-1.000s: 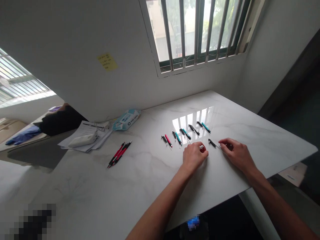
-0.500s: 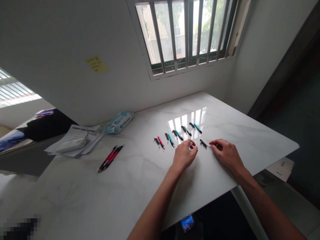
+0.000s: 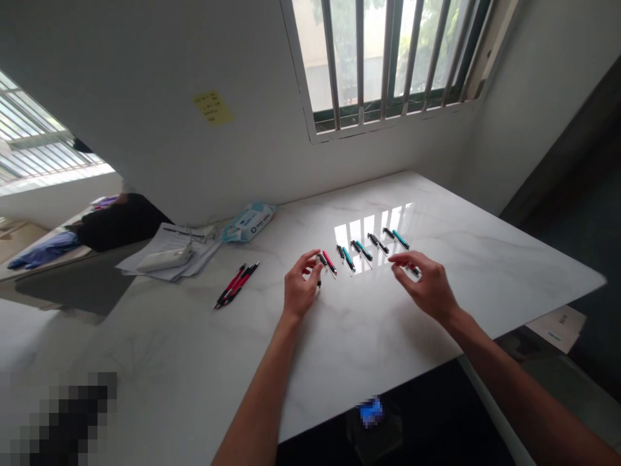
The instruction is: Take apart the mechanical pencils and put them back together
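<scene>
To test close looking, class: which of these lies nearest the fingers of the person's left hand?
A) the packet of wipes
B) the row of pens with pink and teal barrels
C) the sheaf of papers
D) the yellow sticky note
B: the left hand sits at the end of the row of pens, its fingers beside the pink-barrelled pen.

Two bare arms reach over a white marble table (image 3: 388, 343). The left hand (image 3: 301, 288) curls its fingertips around a black pen (image 3: 320, 261) at one end of a row of pens (image 3: 348, 259), which lie side by side. The right hand (image 3: 427, 285) hovers, fingers spread, just over another pen (image 3: 414, 272). Farther left lie red-and-black pens (image 3: 237, 285), papers (image 3: 169, 262) and a packet of wipes (image 3: 248, 223).
</scene>
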Motion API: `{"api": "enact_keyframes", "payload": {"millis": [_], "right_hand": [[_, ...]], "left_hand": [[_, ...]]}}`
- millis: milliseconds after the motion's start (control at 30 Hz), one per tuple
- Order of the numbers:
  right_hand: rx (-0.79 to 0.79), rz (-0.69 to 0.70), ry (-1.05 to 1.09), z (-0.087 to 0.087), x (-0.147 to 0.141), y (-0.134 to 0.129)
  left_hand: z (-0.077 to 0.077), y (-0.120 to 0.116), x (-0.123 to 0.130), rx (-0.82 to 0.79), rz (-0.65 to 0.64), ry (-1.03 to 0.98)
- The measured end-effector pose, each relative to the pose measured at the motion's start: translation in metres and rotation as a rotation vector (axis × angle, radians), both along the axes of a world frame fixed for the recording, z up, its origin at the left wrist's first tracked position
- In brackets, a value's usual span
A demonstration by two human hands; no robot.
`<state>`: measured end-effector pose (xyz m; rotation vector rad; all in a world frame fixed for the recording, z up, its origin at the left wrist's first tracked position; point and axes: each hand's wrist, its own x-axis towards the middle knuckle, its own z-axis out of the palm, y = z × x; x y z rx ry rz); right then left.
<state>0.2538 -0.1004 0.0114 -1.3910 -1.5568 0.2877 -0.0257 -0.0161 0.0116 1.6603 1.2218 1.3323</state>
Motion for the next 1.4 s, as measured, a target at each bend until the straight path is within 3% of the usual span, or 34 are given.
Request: {"api": "enact_keyframes", "payload": {"millis": [167, 267, 367, 533, 700, 867, 1133, 1400], "right_hand": [[-0.033, 0.305, 0.092, 0.019, -0.079, 0.038], [-0.066, 0.456, 0.156, 0.01, -0.113, 0.063], [-0.088, 0.559, 0.271, -0.009, -0.13, 0.076], [-0.127, 0.474, 0.505, -0.025, -0.123, 0.081], [-0.147, 0.37, 0.757, -0.015, -0.106, 0.09], [-0.175, 0.364, 0.805, -0.01, -0.104, 0.091], [-0.126, 0.376, 0.828, -0.013, -0.104, 0.091], [-0.036, 0.249, 0.806, -0.008, -0.093, 0.097]], "left_hand": [[-0.002, 0.004, -0.006, -0.092, 0.013, -0.349], [-0.004, 0.004, -0.01, -0.124, 0.046, -0.495], [-0.006, 0.005, -0.012, -0.134, 0.082, -0.553], [-0.009, 0.007, -0.01, -0.209, 0.068, -0.555], [-0.011, -0.002, 0.004, -0.411, -0.029, -0.629], [-0.014, -0.014, 0.021, -0.624, -0.127, -0.723], [-0.014, -0.011, 0.019, -0.614, -0.132, -0.747], [-0.007, -0.005, 0.008, -0.61, -0.063, -0.78]]}}
